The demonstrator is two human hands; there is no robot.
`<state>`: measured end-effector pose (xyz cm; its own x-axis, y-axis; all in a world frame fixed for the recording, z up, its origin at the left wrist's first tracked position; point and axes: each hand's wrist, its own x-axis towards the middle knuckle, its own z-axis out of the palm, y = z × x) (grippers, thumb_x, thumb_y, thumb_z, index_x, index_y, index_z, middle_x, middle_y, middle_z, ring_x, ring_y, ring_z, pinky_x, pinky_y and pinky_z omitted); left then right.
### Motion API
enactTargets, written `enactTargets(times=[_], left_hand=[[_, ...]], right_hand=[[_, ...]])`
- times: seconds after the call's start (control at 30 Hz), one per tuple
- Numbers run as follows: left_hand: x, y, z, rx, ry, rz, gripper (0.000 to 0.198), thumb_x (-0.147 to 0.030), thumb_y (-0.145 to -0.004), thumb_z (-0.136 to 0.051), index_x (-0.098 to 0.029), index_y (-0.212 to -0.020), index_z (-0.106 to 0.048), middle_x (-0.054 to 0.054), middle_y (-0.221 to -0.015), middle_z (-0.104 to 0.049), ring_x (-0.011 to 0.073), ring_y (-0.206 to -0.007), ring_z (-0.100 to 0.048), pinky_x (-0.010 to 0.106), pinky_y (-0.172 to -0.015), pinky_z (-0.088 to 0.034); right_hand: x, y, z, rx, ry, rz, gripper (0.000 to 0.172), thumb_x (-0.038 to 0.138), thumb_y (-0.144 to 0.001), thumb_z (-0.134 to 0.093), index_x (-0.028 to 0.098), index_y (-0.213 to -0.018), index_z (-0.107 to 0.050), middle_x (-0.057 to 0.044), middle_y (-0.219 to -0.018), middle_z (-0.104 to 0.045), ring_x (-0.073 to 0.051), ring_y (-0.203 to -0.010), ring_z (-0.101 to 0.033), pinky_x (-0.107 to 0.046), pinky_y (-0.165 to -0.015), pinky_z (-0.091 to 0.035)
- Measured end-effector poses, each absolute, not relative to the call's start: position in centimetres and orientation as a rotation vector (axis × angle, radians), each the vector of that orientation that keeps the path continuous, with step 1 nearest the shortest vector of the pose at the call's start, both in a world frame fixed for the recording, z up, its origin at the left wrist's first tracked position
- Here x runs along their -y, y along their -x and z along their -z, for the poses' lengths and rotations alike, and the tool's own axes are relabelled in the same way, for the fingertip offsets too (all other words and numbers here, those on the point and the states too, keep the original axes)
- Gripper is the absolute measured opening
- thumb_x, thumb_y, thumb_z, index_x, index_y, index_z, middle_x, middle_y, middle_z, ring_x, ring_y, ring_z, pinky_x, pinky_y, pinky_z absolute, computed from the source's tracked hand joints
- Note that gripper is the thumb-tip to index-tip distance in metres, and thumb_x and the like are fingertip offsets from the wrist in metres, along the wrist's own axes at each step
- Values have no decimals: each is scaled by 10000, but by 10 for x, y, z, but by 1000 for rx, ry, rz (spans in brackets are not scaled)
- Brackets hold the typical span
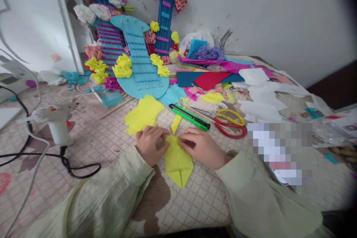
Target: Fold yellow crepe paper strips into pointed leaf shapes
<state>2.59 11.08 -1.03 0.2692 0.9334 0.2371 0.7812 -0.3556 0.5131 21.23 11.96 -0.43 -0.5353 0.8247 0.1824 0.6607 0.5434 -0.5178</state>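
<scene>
A folded piece of yellow paper (pixel 180 161) lies on the tablecloth, its pointed end toward me. At its far edge my left hand (pixel 153 144) pinches the left corner between thumb and fingers. My right hand (pixel 203 147) has its fingers closed on the right side of that same edge. Just beyond the hands are a stack of yellow paper sheets (pixel 144 114), a small yellow strip (pixel 176 123) and a green utility knife (pixel 190 116). Scissors with red and yellow handles (pixel 230 122) rest to the right of the knife.
A white hot glue gun (pixel 57 124) with a looping black cord stands at left. Guitar-shaped crafts, one light blue (pixel 142 63), lean on the wall among paper flowers. White paper pieces (pixel 262 96) and coloured scraps spread at right, behind a blurred-out object (pixel 279 152).
</scene>
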Motion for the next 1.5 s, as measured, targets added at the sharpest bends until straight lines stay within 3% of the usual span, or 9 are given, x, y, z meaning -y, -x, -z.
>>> enactTargets(times=[0.23, 0.47, 0.7, 1.0, 1.37, 1.5], left_hand=[[-113, -27, 11, -1492, -2390, -834, 199, -153, -731, -455, -209, -853, -602, 10, -721, -609, 173, -741, -515, 316, -676, -360], [-112, -28, 15, -1199, -2541, -913, 208, -161, -763, -446, -192, -907, -594, 39, -816, -627, 165, -762, -551, 298, -665, -414], [-110, -26, 13, -1227, -2528, -926, 225, -147, -758, -431, -184, -907, -595, 48, -796, -622, 149, -724, -569, 277, -659, -458], [-109, -28, 17, -1072, -2481, -952, 185, -134, -742, -444, -168, -867, -576, 38, -710, -608, 151, -684, -547, 284, -643, -457], [-107, -28, 9, -1237, -2238, -954, 220, -58, -682, -475, -143, -871, -549, 17, -715, -546, 74, -566, -506, 170, -517, -445], [-108, -28, 9, -1146, -2352, -963, 236, -71, -707, -466, -154, -911, -549, 6, -681, -579, 93, -591, -529, 198, -553, -455]], right_hand=[[-118, -211, 2, 2364, 1232, -588, 115, 215, -780, -514, 174, -782, -622, -14, -723, -578, -114, -680, -519, -241, -624, -392], [-118, -209, 2, 2364, 1224, -578, 91, 217, -767, -535, 168, -780, -612, -12, -721, -549, -111, -667, -503, -234, -612, -390], [-117, -207, 5, 2398, 1098, -551, 144, 194, -802, -489, 179, -809, -632, -29, -781, -548, -124, -741, -506, -258, -677, -394], [-118, -208, 4, 2378, 1171, -592, 104, 230, -782, -531, 156, -791, -603, -22, -755, -554, -123, -721, -509, -246, -652, -398], [-118, -209, 5, 2378, 1150, -598, 122, 226, -794, -512, 169, -833, -612, -29, -789, -565, -128, -751, -515, -257, -679, -403], [-118, -209, 5, 2376, 1136, -601, 105, 220, -786, -525, 167, -823, -607, -30, -798, -560, -131, -761, -515, -257, -680, -404]])
